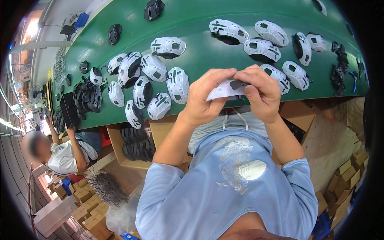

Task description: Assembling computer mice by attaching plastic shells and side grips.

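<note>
Between both hands, just past the near edge of the green table (216, 72), is a curved white plastic shell (219, 92) with a black piece at its top right. My left hand (205, 96) grips the shell's left end, fingers bent over the top. My right hand (262, 93) holds the right end, its thumb pressed near the black piece. The fingers hide much of the shell. Similar slotted white shells, many with black parts, lie to the left, such as one shell (177, 85) beside my left hand, and others (296, 75) to the right.
Dark parts (339, 70) and blue-handled pliers (353, 81) lie at the far right of the table. Black pieces (88, 96) are heaped at the left, near a seated co-worker (66, 156). An open carton (138, 160) with black parts stands below the table edge.
</note>
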The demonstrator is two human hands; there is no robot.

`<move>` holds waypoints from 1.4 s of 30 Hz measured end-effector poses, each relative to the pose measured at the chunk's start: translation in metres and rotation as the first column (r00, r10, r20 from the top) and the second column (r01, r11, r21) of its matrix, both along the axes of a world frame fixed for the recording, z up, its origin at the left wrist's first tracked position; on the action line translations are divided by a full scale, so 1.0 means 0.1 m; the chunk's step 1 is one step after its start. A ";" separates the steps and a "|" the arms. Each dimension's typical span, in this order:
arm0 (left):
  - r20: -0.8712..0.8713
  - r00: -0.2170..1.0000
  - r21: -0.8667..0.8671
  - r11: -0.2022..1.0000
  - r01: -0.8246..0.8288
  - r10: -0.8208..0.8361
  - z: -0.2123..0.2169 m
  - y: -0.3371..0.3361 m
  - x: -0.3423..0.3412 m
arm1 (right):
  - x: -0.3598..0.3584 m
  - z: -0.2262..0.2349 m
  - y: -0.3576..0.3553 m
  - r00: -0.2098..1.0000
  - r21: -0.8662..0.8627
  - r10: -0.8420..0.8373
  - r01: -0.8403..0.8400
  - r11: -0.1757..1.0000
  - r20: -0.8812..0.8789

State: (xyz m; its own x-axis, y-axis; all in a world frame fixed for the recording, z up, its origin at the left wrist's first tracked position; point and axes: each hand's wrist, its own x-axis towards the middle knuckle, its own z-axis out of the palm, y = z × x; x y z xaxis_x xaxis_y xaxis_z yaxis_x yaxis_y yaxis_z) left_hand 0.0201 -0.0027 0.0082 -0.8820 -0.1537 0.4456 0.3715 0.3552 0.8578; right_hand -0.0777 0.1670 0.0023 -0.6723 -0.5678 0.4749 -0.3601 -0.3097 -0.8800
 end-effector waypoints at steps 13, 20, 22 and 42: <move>0.156 0.988 0.083 0.996 -0.019 0.005 0.01 -0.07 0.13 | 0.07 0.09 0.13 0.985 0.111 0.110 -0.125 0.986 0.131; 0.165 0.986 -0.031 0.999 0.013 -0.008 0.06 -0.07 0.11 | 0.05 0.08 0.15 0.999 0.091 0.049 -0.050 0.995 0.017; 0.074 0.997 -0.060 0.998 0.016 -0.011 0.03 -0.06 0.07 | 0.05 0.08 0.16 0.997 0.125 0.069 -0.065 0.990 -0.025; 0.188 0.968 0.198 0.959 -0.202 0.165 -0.15 0.20 0.04 | 0.01 -0.12 -0.07 0.890 0.310 -0.062 0.222 0.925 -0.452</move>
State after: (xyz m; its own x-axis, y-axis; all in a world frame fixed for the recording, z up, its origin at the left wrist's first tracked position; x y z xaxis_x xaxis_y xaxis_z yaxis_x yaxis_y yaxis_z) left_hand 0.0238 0.0175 -0.0066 -0.8887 -0.3956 0.2319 0.1608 0.2048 0.9655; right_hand -0.0766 0.1601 -0.0099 -0.5350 -0.6618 0.5251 -0.7398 0.0668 -0.6695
